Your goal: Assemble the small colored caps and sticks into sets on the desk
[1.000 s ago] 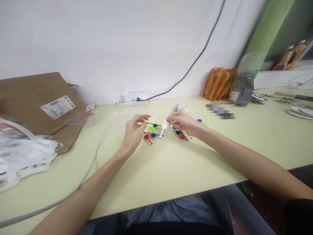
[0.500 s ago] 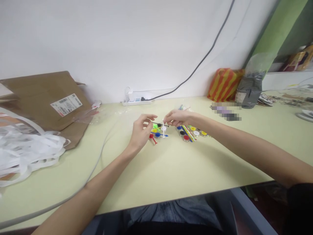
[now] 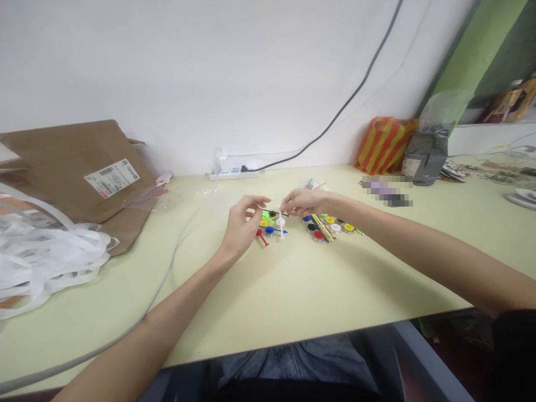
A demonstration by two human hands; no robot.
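My right hand [image 3: 302,202] pinches the far end of a white plastic arrow [image 3: 282,230], which lies across a round white disc [image 3: 280,222]. Curved over the left side of the same cluster, my left hand [image 3: 244,223] has thumb and fingers apart with nothing visible between them. Around the white arrow are a blue arrow spinner [image 3: 270,230], a red arrow spinner [image 3: 261,237], and yellow, green and black ones partly behind my fingers. Below my right wrist lies a second group: loose coloured arrows [image 3: 322,228] and round discs, among them a red disc [image 3: 319,236] and a yellow disc [image 3: 349,228].
A cardboard box [image 3: 71,167] and a heap of white strips [image 3: 50,251] fill the left side. A grey cable [image 3: 167,273] crosses the table. By the wall are a power strip [image 3: 234,174], a striped bag [image 3: 383,145] and a grey pouch [image 3: 427,159].
The near end of the white arrow has shifted slightly towards me. Both hands stay almost where they were.
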